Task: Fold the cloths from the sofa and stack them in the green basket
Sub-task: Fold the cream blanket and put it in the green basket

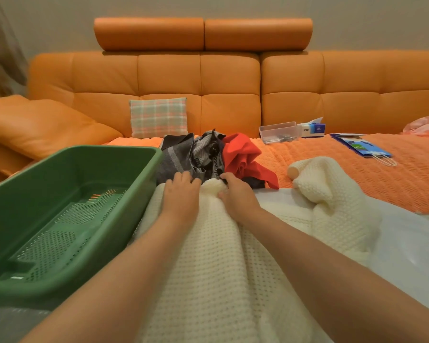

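A cream knitted cloth [223,263] is spread in front of me over a white surface, one sleeve-like end [315,177] bunched to the right. My left hand [181,194] lies on its far edge with fingers stretched forward. My right hand [235,194] pinches a raised fold of the same cloth between thumb and fingers. Just beyond lie a grey cloth [178,157], a patterned grey one [208,147] and a red cloth [243,157] in a heap on the sofa seat. The green basket [144,184] stands at my left and holds nothing.
The orange sofa [233,78] fills the back, with a plaid cushion [159,117]. On the seat to the right are a clear plastic box [278,132], a tissue box [313,127], a blue paper bag [362,146] and a pink cloth [426,127].
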The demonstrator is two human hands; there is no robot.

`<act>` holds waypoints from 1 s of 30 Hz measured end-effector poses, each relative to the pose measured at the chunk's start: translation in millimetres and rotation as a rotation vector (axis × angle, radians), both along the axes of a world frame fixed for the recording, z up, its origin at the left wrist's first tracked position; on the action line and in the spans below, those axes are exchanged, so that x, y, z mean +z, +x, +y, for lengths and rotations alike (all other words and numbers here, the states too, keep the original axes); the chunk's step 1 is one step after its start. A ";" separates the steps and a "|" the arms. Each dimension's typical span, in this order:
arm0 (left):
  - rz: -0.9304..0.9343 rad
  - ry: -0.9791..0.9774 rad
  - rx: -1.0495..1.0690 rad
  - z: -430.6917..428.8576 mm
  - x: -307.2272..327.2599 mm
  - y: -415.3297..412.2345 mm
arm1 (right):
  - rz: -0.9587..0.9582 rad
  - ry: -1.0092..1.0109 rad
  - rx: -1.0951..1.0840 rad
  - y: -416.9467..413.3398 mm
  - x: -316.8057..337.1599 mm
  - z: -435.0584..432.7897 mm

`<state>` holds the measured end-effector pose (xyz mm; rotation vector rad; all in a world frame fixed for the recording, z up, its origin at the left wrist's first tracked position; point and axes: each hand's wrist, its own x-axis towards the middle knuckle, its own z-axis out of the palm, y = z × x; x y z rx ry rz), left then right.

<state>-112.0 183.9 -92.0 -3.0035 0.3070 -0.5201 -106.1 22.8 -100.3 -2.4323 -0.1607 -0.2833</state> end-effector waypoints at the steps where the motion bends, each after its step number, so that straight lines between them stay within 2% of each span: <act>1: 0.073 -0.124 -0.050 -2.9 -4.3 -2.4 | 0.023 0.012 0.000 -0.7 -0.7 -2.3; 3: 0.276 -0.251 -0.126 -4.2 -13.3 -8.7 | 0.081 0.029 0.037 -7.7 1.8 -7.7; 5: 0.361 -0.203 -0.139 1.5 -17.1 -12.9 | 0.127 0.017 0.095 -21.9 6.3 -16.4; 8: 0.354 -0.150 -0.128 3.1 -7.7 -22.8 | 0.099 -0.125 0.128 -51.1 16.0 -41.7; 10: 0.295 -0.192 -0.183 -6.3 5.1 -39.2 | 0.088 -0.183 0.124 -74.7 26.0 -60.1; 13: 0.196 -0.290 -0.357 -28.0 22.8 -78.0 | 0.207 -0.167 0.120 -115.0 40.6 -81.3; 15: 0.250 -0.306 -0.453 -43.0 31.3 -109.3 | 0.294 -0.195 0.163 -140.6 46.2 -92.0; 18: 0.432 -0.221 -0.532 -58.6 38.3 -153.2 | 0.388 -0.280 0.202 -169.9 54.8 -103.9; 22: 0.749 -0.102 -0.464 -60.4 42.8 -191.5 | 0.463 -0.508 0.179 -200.0 67.0 -116.9; 26: 0.723 0.045 -0.486 -53.0 46.5 -217.1 | 0.643 -0.584 0.187 -230.2 75.4 -133.6; 30: 0.663 0.068 -0.522 -57.9 47.8 -229.5 | 0.705 -0.644 0.182 -252.5 77.8 -149.3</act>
